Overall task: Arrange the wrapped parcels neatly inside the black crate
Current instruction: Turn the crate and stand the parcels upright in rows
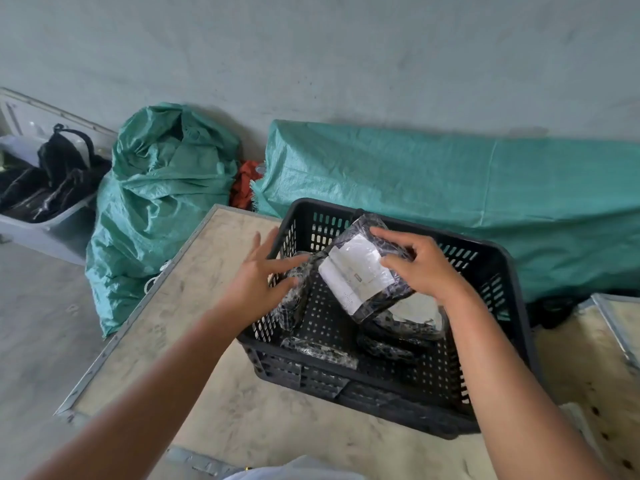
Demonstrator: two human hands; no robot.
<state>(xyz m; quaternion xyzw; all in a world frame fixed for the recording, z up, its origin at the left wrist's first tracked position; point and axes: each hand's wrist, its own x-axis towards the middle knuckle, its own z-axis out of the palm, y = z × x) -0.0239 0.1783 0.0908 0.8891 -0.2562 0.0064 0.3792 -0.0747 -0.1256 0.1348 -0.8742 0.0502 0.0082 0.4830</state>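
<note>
A black perforated crate [485, 386] stands on a wooden table top [180, 306]. My right hand [420, 268] grips a black wrapped parcel with a white label [360, 275] and holds it tilted above the crate's middle. My left hand [258, 275] hovers over the crate's left wall with fingers spread, its fingertips touching a dark wrapped parcel [294, 299] that leans against that wall. More wrapped parcels lie on the crate floor: one at the near left [318, 351], others at the right [398, 337] under the held parcel.
A stuffed green woven sack [156, 209] stands on the floor left of the table. A long green-covered bundle [450, 188] lies behind the crate, with red cloth [244, 188] beside it. A grey bin with black bags [45, 202] sits far left. Another board [620, 327] lies at right.
</note>
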